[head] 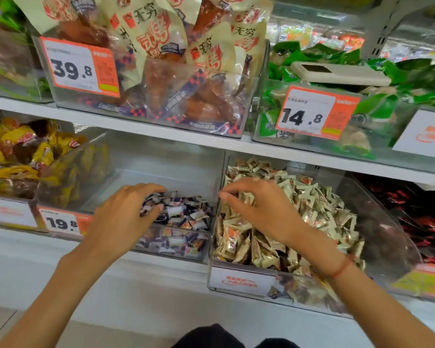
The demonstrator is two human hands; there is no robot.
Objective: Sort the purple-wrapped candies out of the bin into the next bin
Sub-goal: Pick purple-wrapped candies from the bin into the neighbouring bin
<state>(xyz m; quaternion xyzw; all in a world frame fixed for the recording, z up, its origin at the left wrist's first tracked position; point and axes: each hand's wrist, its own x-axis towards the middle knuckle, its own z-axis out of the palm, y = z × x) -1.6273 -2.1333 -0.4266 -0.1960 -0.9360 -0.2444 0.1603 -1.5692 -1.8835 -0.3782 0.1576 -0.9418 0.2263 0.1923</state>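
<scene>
Around both hands, tiered shop shelving of clear plastic bins, each tilted mouth-forward, presumably for easy reach.

Under right hand: cream-wrapped candy bin, heaped full, pulled forward of its neighbours. Reads as the source bin being picked over. No purple wrapper visible on top of the heap near the fingers; any strays likely buried.

Under left hand: purple-wrapped candies in the adjoining bin, low pile at front edge, back half bare. Reads as the receiving bin.

Dividing wall between the two bins sits just off the right fingertips. Short carry across, which probably explains both hands working side by side.

Right hand: fingers curled downward over cream pile near the dividing wall, tips drawn toward each other. Whether anything is pinched: cannot tell, motion blur and fingertips hidden against wrappers. Red cord on right wrist.

Left hand: fingers bent, resting on near-side edge of purple pile, thumb against wrappers. Looks like gathering or pressing the pile; cannot confirm a closed hold on any piece.

Price tag beside left wrist, on purple bin front.
</scene>
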